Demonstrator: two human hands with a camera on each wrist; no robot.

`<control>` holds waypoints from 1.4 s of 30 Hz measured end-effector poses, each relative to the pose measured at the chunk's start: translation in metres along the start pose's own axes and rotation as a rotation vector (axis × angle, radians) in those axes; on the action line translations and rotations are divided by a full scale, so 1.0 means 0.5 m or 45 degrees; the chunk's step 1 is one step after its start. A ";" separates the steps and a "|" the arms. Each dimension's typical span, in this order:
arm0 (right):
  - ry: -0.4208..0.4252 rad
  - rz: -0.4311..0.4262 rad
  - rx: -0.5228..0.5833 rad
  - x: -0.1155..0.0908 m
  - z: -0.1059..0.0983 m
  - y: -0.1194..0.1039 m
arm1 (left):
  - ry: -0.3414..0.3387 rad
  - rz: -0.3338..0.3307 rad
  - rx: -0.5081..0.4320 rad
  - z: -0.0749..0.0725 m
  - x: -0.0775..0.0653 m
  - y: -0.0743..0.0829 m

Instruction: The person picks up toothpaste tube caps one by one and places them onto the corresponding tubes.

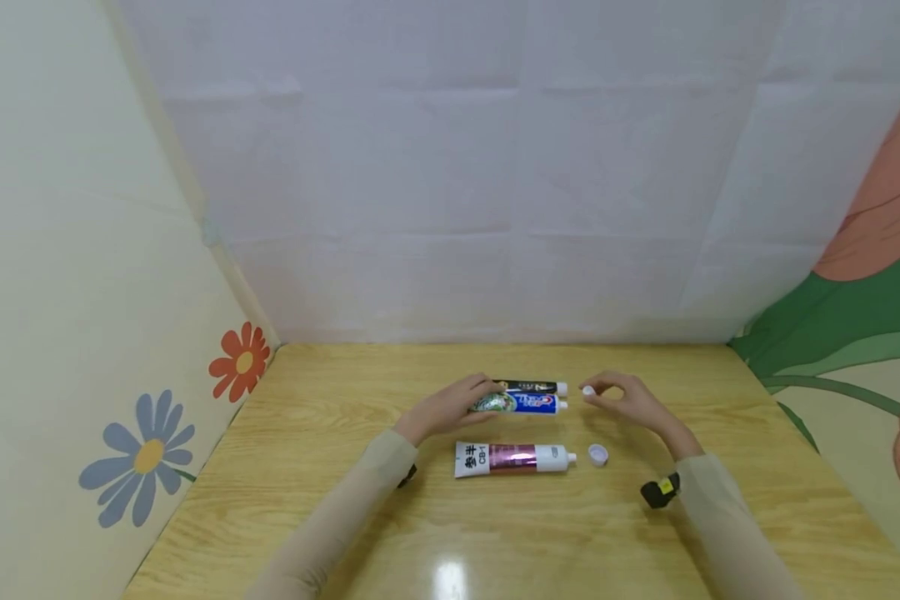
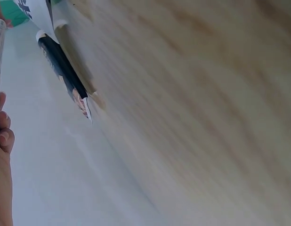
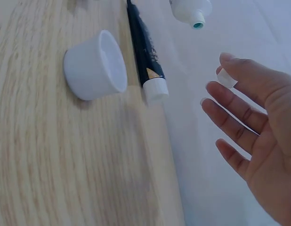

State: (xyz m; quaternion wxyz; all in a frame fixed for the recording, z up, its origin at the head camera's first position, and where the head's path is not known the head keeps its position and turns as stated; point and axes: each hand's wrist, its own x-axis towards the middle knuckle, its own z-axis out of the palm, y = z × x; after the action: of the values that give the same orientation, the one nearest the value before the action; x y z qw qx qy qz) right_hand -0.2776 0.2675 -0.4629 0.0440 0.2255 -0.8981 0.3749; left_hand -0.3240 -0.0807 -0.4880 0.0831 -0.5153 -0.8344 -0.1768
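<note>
Gripping blue tube [image 1: 536, 404] w/ L hand [image 1: 452, 406], R hand [image 1: 636, 403] pinching wht cap [image 1: 588, 391], wood tbl [image 1: 547, 533], flowered walls [image 1: 146, 458]

Head view looks forward-down; low, close wrist views share the held tube [image 1: 534, 404]

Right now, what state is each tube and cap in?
Blue tube: uncapped, held in the left hand
Black tube: capped, lying on the table
Pink-and-white tube: uncapped, lying on the table
Larger white cap: off, open side up on the table
Smaller white cap: off, pinched by the right hand
</note>
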 end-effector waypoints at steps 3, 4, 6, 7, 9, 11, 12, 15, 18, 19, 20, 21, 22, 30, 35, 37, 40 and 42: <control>0.001 0.017 -0.002 -0.002 -0.005 -0.006 | 0.043 0.014 0.011 -0.001 -0.003 -0.001; 0.007 0.014 -0.009 -0.001 -0.004 0.003 | 0.056 0.020 0.014 -0.002 -0.003 -0.003; 0.013 0.007 -0.010 -0.001 -0.005 0.000 | 0.080 0.033 0.017 -0.005 -0.004 -0.004; 0.018 0.004 -0.011 -0.001 -0.006 -0.001 | 0.091 0.040 0.016 -0.006 -0.003 -0.005; 0.026 0.000 -0.008 0.000 -0.007 -0.004 | 0.115 0.056 0.010 -0.011 -0.002 -0.005; 0.033 -0.010 -0.013 0.001 -0.007 -0.006 | 0.142 0.071 0.003 -0.015 -0.001 -0.003; 0.036 -0.015 -0.016 0.002 -0.008 -0.007 | 0.154 0.078 -0.002 -0.017 0.000 -0.002; 0.044 -0.036 -0.028 0.002 -0.008 -0.012 | 0.189 0.086 -0.014 -0.021 0.000 0.002; 0.056 -0.067 -0.036 0.003 -0.010 -0.017 | 0.215 0.089 -0.038 -0.024 0.000 0.006; 0.062 -0.075 -0.038 0.002 -0.010 -0.020 | 0.223 0.090 -0.045 -0.025 0.001 0.007; 0.070 -0.088 -0.044 0.003 -0.010 -0.020 | 0.232 0.093 -0.048 -0.027 0.001 0.009; 0.078 -0.098 -0.048 0.003 -0.010 -0.021 | 0.239 0.096 -0.049 -0.029 0.001 0.011; 0.090 -0.115 -0.050 0.004 -0.009 -0.022 | 0.247 0.099 -0.046 -0.030 0.001 0.012; 0.158 -0.212 -0.072 0.007 -0.006 -0.037 | 0.320 0.134 -0.022 -0.045 0.002 0.020; 0.175 -0.236 -0.057 0.010 -0.007 -0.048 | 0.372 0.142 -0.019 -0.055 0.004 0.025; 0.178 -0.229 -0.067 0.010 -0.009 -0.053 | 0.392 0.143 -0.013 -0.058 0.005 0.026; 0.184 -0.217 -0.077 0.009 -0.013 -0.065 | 0.434 0.155 -0.017 -0.063 0.006 0.027; 0.197 -0.213 -0.080 0.008 -0.017 -0.071 | 0.465 0.168 -0.022 -0.066 0.007 0.029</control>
State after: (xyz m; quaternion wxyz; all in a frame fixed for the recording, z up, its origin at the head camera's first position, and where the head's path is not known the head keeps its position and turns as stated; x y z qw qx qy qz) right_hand -0.2666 0.2499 -0.4327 0.1515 0.2684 -0.8815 0.3578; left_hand -0.3145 -0.0844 -0.4533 0.2403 -0.5290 -0.7683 -0.2687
